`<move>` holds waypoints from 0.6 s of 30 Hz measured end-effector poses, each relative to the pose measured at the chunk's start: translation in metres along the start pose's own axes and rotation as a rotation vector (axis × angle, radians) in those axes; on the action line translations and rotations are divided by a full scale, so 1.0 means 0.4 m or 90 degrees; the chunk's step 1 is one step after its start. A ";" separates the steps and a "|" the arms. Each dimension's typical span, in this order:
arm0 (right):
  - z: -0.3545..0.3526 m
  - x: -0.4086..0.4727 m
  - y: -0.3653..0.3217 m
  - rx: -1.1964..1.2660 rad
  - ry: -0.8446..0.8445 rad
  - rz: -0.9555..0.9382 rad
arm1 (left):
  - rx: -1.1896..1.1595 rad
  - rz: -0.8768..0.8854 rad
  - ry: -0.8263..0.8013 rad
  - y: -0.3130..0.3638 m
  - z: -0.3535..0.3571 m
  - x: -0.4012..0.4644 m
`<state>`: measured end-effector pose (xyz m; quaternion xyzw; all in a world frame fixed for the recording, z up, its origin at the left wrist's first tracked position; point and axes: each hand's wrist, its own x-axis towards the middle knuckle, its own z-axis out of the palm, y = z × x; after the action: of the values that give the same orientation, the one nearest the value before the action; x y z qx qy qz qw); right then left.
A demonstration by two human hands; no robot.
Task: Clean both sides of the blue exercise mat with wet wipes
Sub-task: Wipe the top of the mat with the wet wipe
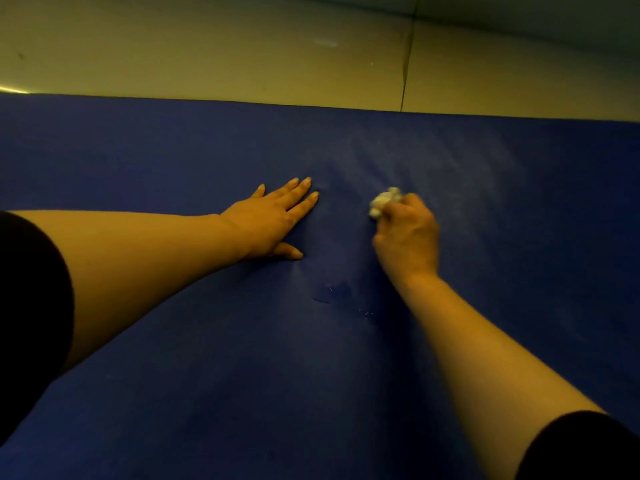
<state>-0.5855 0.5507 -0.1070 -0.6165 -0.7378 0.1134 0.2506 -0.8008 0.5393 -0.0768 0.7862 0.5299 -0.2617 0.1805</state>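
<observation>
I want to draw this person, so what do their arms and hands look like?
Both arms are bare from the short black sleeves down. The left hand and right hand wear no gloves, and no rings, watch or bracelets show. The nails look plain and fairly short.

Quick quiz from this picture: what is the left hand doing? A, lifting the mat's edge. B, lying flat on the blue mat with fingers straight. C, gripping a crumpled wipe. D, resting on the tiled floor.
B: the left hand lies palm down on the blue mat, fingers straight, while the right hand grips the crumpled wipe.
</observation>
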 end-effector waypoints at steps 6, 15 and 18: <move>0.046 -0.065 -0.059 0.014 -0.009 -0.002 | -0.021 -0.002 0.012 -0.004 0.012 -0.002; -0.067 -0.062 0.079 -0.001 -0.038 0.023 | -0.141 -0.141 0.081 0.095 0.069 -0.070; -0.079 -0.073 0.100 -0.014 -0.028 0.105 | -0.326 -0.207 0.091 0.163 0.067 -0.095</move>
<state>-0.5320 0.5265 -0.1058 -0.6752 -0.6910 0.1393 0.2175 -0.7578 0.4720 -0.0751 0.6365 0.7087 -0.0891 0.2910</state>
